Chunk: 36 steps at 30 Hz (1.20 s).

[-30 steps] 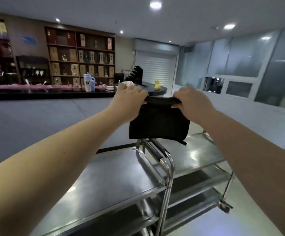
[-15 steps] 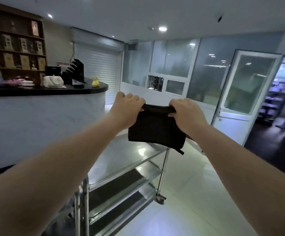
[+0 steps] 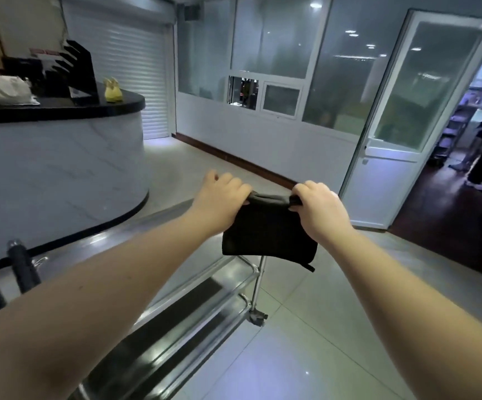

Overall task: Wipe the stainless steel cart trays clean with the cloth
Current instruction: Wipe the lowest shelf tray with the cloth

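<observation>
My left hand [image 3: 219,203] and right hand [image 3: 317,209] both clench the top edge of the black cloth [image 3: 268,232], one at each upper corner, arms stretched forward. Cloth hangs folded between them, in the air, not touching anything; a small tab sticks out at its lower right corner. It sits over the far end of the steel cart [image 3: 147,223], above the top tray. Lower trays [image 3: 176,313] show under my left arm, a wheel [image 3: 258,317] at the far right leg. Black handle grips [image 3: 22,267] at the cart's near left. Tiled floor [image 3: 320,327] right of the cart. Curved worktop [image 3: 61,111] at left: white bag [image 3: 3,90], black rack [image 3: 75,70], yellow figure [image 3: 113,92] near its rounded end. Glass door [image 3: 407,111] open at right.
</observation>
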Each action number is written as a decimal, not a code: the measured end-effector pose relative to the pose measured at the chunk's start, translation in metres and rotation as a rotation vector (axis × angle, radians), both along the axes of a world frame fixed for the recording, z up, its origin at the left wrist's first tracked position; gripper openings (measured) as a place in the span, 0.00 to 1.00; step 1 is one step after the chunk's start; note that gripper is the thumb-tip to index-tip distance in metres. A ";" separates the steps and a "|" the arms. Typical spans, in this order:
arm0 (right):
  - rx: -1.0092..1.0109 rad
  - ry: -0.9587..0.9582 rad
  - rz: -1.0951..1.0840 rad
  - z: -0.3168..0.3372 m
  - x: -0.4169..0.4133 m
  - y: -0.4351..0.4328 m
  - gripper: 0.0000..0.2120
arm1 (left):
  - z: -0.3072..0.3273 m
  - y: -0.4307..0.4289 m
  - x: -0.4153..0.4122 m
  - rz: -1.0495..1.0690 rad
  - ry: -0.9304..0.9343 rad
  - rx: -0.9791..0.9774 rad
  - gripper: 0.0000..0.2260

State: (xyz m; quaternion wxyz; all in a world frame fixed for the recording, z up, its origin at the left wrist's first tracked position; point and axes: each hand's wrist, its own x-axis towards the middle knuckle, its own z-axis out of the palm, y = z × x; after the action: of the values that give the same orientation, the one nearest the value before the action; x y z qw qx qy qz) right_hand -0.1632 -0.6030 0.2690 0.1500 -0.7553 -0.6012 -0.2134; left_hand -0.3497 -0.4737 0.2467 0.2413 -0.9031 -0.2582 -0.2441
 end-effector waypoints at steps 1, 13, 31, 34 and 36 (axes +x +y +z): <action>-0.006 0.038 -0.002 -0.007 0.010 0.021 0.06 | -0.008 0.020 0.010 -0.012 -0.010 -0.017 0.13; -0.190 0.221 0.020 -0.120 0.135 0.228 0.03 | -0.120 0.201 0.127 0.076 -0.092 -0.556 0.08; -0.102 0.141 0.429 -0.140 0.335 0.600 0.08 | -0.123 0.461 0.307 0.575 -0.363 -0.574 0.08; -0.381 0.060 0.444 -0.202 0.356 0.575 0.15 | -0.185 0.435 0.323 0.604 -0.146 -0.733 0.10; -0.557 0.035 0.499 -0.229 0.365 0.562 0.20 | -0.215 0.418 0.326 0.591 -0.058 -0.842 0.14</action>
State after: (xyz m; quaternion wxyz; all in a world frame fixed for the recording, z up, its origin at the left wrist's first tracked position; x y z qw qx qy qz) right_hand 0.2015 -0.0413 0.0397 -0.0036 -0.6011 -0.7991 0.0146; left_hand -0.0235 -0.0554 0.0314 -0.0918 -0.8033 -0.5848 -0.0655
